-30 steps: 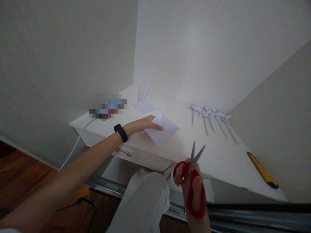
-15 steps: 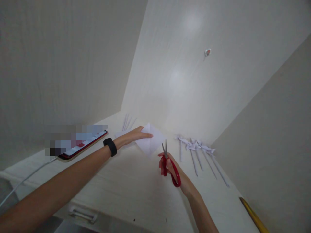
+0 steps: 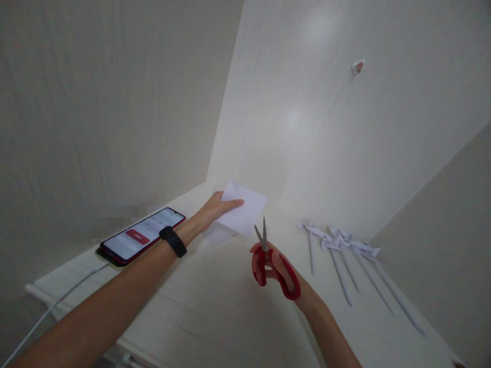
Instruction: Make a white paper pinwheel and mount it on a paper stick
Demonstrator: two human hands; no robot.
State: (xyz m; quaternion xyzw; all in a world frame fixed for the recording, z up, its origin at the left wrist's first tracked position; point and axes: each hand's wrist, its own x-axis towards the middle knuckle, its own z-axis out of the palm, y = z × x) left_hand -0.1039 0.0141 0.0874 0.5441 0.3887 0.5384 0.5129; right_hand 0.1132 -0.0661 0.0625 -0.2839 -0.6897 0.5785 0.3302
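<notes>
Paper (image 3: 245, 212) partly behind fingers (image 3: 232, 204), scissors (image 3: 274, 263) handles covered

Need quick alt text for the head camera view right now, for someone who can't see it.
The left hand lifts a white paper sheet off a white desk, while the right hand points red-handled scissors at it. A phone lies left; paper pinwheels lie right.
</notes>
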